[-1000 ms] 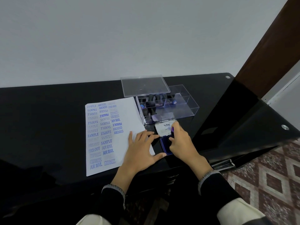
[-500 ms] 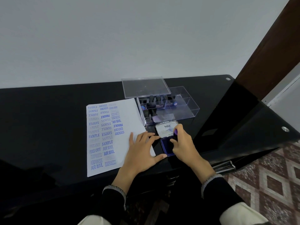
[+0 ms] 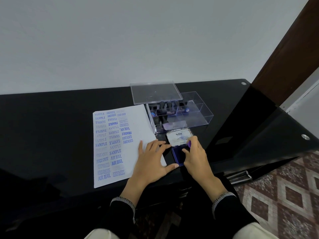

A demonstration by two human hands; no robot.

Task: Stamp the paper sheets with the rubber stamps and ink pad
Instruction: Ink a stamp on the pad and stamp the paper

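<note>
A white paper sheet [image 3: 133, 128] lies on the black table, its left half covered with blue stamped words. My left hand [image 3: 151, 161] rests flat on the sheet's lower right corner, fingers spread, thumb by the ink pad. The open ink pad [image 3: 177, 156] sits just right of the sheet, its white lid [image 3: 179, 136] folded back. My right hand [image 3: 196, 157] grips a rubber stamp [image 3: 189, 144] with a purple top and presses it onto the blue pad. Most of the stamp is hidden by my fingers.
A clear plastic box [image 3: 198, 116] behind the ink pad holds several black-handled stamps [image 3: 164, 109]. Its clear lid [image 3: 155, 92] leans at the back. The black glass table [image 3: 51, 135] ends close to my body, and a second glass surface [image 3: 259, 135] angles away on the right.
My right hand with the stamp stays on the ink pad, shifting only slightly. My left hand stays put on the sheet. The view has moved a little.
</note>
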